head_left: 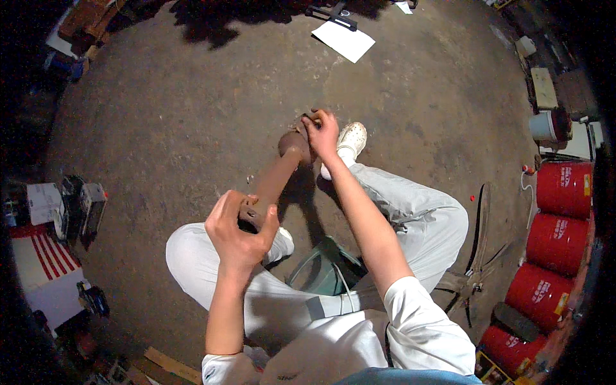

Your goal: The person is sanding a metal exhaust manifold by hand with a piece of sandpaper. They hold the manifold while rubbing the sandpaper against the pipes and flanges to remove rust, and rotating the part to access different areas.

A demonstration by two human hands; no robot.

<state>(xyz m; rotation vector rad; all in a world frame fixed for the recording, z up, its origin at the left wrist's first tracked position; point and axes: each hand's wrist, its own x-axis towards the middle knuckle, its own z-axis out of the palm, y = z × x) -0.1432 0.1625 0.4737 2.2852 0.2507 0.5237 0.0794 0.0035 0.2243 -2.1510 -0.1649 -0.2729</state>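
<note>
A long brown tube-like piece [277, 178] slants away from me between my knees; its kind I cannot make out. My left hand [240, 232] curls round its near end, where a dark hollow shows. The far end widens into a rounded brown head [294, 142] close to the floor. At that head my right hand [321, 131] has its fingers pinched together. Something small and dark lies at those fingertips, too small to name.
My bent legs flank the piece, a pale clog [352, 139] on the right foot. Below me is a green container-like thing [324, 269]. Red drums [559, 245] line the right side, near a dark metal stand [473, 279]. White paper [344, 42] lies ahead; boxes [45, 204] stand left.
</note>
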